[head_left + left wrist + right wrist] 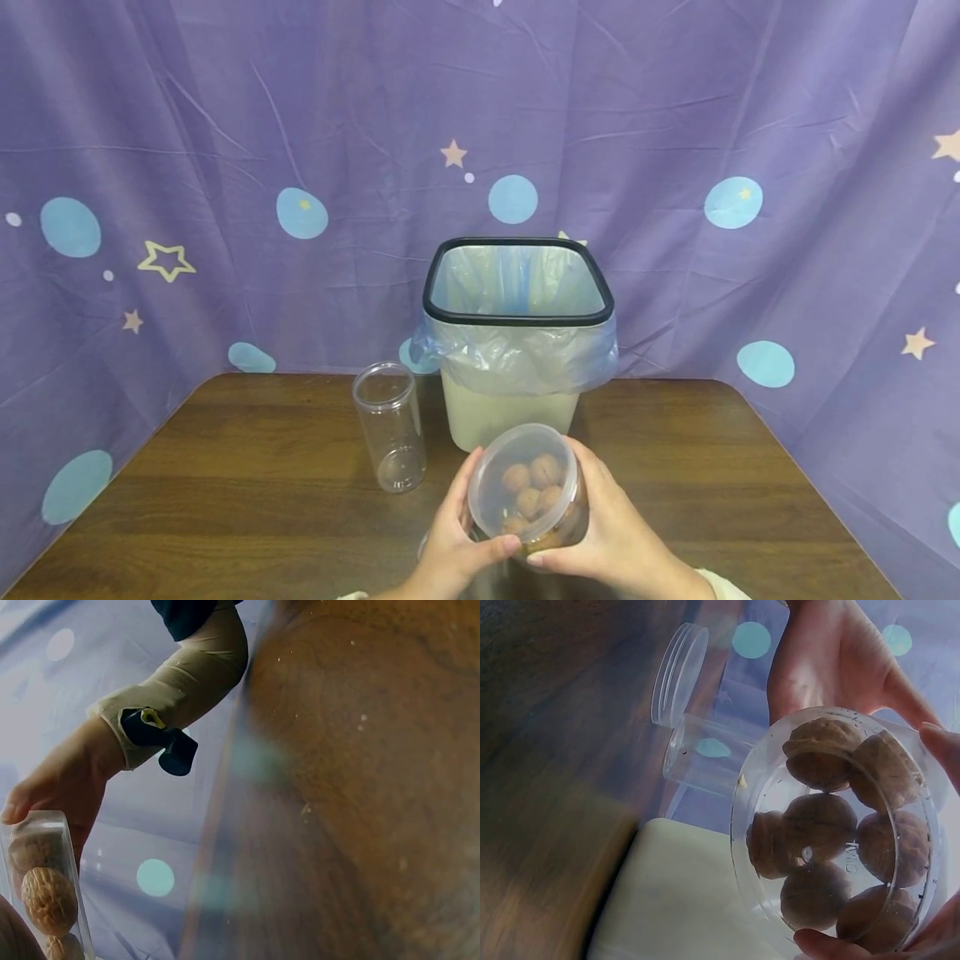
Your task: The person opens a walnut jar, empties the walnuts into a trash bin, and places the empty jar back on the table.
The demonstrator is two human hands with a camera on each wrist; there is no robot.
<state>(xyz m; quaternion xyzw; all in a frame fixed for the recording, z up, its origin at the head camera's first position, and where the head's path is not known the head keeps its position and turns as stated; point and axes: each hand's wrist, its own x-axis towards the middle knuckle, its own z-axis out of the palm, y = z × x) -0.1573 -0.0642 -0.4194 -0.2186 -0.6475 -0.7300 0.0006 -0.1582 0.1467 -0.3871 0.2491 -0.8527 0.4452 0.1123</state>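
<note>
A clear plastic jar with several walnuts inside is tilted above the table, its translucent lid facing up toward the head camera. My left hand grips the jar's left side, thumb at the near edge. From the right, my right hand grips it too. The right wrist view looks through the jar's round base at the walnuts. In the left wrist view a walnut shows through the jar wall, with the right hand behind it.
An empty clear jar stands left of a cream bin with a black rim and bluish bag. A translucent screw lid is near that jar in the right wrist view. Behind the wooden table hangs a purple curtain.
</note>
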